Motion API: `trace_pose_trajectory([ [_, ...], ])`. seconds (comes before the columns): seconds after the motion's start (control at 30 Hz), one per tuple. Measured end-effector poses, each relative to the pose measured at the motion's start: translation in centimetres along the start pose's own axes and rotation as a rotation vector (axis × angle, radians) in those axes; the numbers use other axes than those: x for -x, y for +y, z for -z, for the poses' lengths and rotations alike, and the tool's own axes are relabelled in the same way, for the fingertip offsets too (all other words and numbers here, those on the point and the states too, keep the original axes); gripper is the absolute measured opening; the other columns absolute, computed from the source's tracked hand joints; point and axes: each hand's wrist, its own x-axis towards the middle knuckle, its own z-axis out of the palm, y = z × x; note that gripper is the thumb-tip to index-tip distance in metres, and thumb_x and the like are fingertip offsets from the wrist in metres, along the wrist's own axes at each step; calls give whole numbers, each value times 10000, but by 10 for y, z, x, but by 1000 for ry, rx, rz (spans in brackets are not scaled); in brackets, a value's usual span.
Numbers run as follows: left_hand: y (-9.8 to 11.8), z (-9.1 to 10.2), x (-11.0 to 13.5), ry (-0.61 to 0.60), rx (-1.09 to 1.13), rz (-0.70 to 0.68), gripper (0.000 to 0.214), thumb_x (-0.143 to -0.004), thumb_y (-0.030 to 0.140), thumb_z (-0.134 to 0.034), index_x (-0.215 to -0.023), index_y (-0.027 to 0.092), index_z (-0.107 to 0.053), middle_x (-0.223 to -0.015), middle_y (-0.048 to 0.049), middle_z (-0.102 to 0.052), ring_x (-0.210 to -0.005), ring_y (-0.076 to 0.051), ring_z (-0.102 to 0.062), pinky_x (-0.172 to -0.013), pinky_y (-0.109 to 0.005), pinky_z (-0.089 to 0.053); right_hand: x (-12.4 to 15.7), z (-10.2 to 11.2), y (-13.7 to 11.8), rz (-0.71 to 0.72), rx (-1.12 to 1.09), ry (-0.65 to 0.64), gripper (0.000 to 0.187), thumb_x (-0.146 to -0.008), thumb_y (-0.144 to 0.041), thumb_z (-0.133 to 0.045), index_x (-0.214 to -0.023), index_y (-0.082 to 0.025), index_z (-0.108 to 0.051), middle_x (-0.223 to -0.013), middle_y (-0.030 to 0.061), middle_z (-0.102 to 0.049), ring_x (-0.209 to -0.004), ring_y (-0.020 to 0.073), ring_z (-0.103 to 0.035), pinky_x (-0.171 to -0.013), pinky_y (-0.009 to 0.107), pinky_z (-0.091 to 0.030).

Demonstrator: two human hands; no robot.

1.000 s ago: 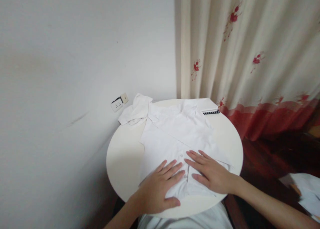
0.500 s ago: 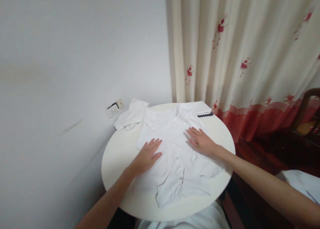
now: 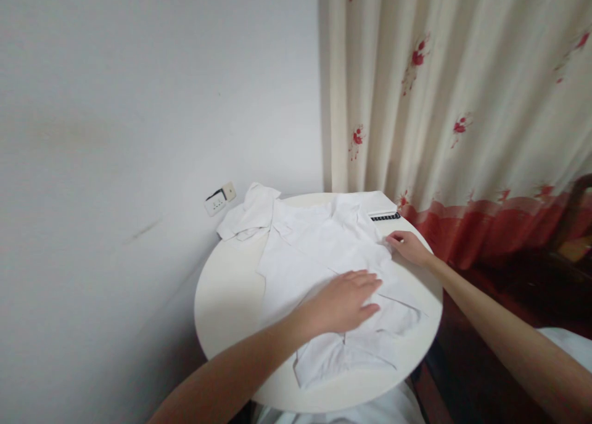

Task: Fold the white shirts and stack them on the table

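Note:
A white short-sleeved shirt (image 3: pixel 305 251) lies spread on a small round white table (image 3: pixel 226 294), with one sleeve hanging over the far left rim. My left hand (image 3: pixel 345 301) rests flat on the middle of the shirt, fingers stretched out toward the right. At the shirt's right edge my right hand (image 3: pixel 407 246) has its fingers curled and touches the fabric; I cannot tell whether it pinches the cloth.
A white object with a black patterned edge (image 3: pixel 385 216) lies at the table's back right. A wall socket (image 3: pixel 220 198) sits on the white wall to the left. A cream curtain with red flowers (image 3: pixel 444 103) hangs behind. Dark wooden furniture (image 3: pixel 568 227) stands at right.
My left hand has slid from the shirt's left part to its middle. My right hand has moved outward to the shirt's right edge and its fingers have curled.

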Motion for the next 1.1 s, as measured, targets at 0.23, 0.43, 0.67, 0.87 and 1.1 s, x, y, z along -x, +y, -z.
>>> trace_pose_trajectory([
  [0.23,32,-66,-74,2,-109,-7,630,-1028,524,-384,-1499,106,-381,-1583,-170,-380,-1487,-343,-286,-1186,-536,-254,15,-11,13,-44,-122,7,338,-855,-474,-540,-803,-188,-713,-780,70,-740,-727,231,-642,-729,344,-486],
  [0.43,21,-78,-71,15,-126,-9,514,-1045,379,-365,-1455,76,-425,-1554,-187,-416,-1454,-312,-360,-1168,-452,-320,12,-12,14,1,-74,-26,251,-828,-422,-543,-752,-203,-640,-725,53,-695,-684,212,-597,-688,329,-469],
  [0.67,15,-73,-77,19,-133,-87,396,-956,75,-384,-1292,150,-580,-1399,-129,-592,-1315,-245,-540,-1110,-398,-410,5,-11,9,6,-94,-2,203,-815,-379,-510,-762,-209,-607,-750,61,-684,-724,215,-588,-714,333,-479],
  [0.87,19,-76,-69,40,-157,-97,396,-938,72,-430,-1304,117,-571,-1448,-161,-547,-1367,-242,-496,-1157,-383,-371,4,-14,12,7,-111,23,189,-817,-370,-509,-765,-210,-596,-744,57,-677,-717,211,-582,-720,331,-481],
  [1.1,20,-60,-67,40,18,-98,445,-1010,360,-408,-1409,206,-530,-1459,-60,-568,-1342,-215,-530,-1137,-360,-406,4,-12,8,-35,28,88,196,-828,-327,-502,-824,-205,-655,-812,73,-705,-763,231,-617,-781,365,-497],
])
